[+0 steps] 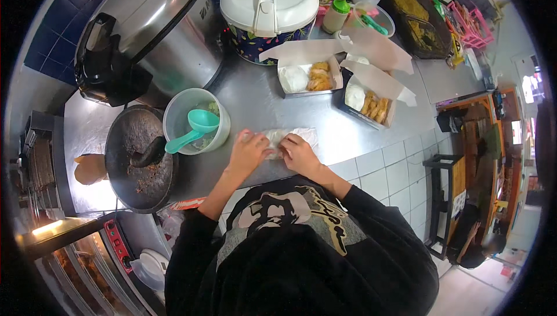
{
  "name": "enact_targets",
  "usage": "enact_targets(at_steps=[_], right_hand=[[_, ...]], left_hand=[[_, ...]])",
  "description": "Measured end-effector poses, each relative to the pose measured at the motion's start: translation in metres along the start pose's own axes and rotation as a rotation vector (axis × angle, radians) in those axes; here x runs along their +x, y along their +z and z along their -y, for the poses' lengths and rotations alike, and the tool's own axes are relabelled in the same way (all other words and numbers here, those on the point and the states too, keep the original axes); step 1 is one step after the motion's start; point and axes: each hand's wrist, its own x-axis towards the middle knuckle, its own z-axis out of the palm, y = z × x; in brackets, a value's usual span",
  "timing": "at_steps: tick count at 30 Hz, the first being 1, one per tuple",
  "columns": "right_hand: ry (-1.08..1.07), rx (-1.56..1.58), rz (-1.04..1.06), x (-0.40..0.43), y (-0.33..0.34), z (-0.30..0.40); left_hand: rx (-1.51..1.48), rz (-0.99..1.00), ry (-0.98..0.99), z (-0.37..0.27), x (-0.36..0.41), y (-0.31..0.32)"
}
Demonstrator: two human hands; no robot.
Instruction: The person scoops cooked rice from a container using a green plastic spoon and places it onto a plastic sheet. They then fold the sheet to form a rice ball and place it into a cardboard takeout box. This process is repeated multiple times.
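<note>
Both hands work at the front of a steel counter. My left hand [250,151] grips the left side of a small white wrapped bundle [275,137], its fingers curled over the edge. On the bundle's right side, my right hand [300,153] pinches it between thumb and fingers. What the wrapper contains cannot be made out. White paper [308,135] lies just behind my right hand. Farther back stand an open paper box [310,91] and a second open box [364,118], each with white rounded portions and golden fried pieces.
To the left, a clear plastic tub [224,129] holds a turquoise ladle [203,121] beside a stone mortar [119,142] with its pestle [150,153]. Behind are a large steel rice cooker [174,50] and a lidded white container [270,0]. A person [472,246] is at far right.
</note>
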Motion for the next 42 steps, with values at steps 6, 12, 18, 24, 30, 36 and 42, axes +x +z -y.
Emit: enact_targets(at_steps=[6,12,18,24,30,36,42], right_hand=[[0.166,0.194,-0.093,0.000,-0.005,0.006],[0.475,-0.072,-0.178,-0.002,0.003,-0.033],[0.326,-0.395,0.085,0.005,-0.016,-0.027],[-0.060,-0.210,-0.005,-0.023,-0.006,-0.053],[-0.219,-0.209,0.080,-0.039,-0.035,-0.035],[0.081,-0.066,0.422,-0.009,-0.025,-0.078],[0.217,-0.525,0.422,0.052,-0.015,-0.036]], left_hand=[[-0.195,-0.088,-0.281,-0.001,0.003,0.004],[-0.334,-0.078,-0.511,0.010,-0.006,0.031],[-0.098,-0.092,-0.215,0.025,0.010,0.014],[-0.317,-0.081,-0.234,0.032,-0.019,0.041],[-0.181,-0.212,-0.030,0.019,-0.053,0.038],[-0.282,-0.056,-0.093,0.033,-0.048,0.031],[-0.252,0.169,-0.442,0.022,0.006,0.028]])
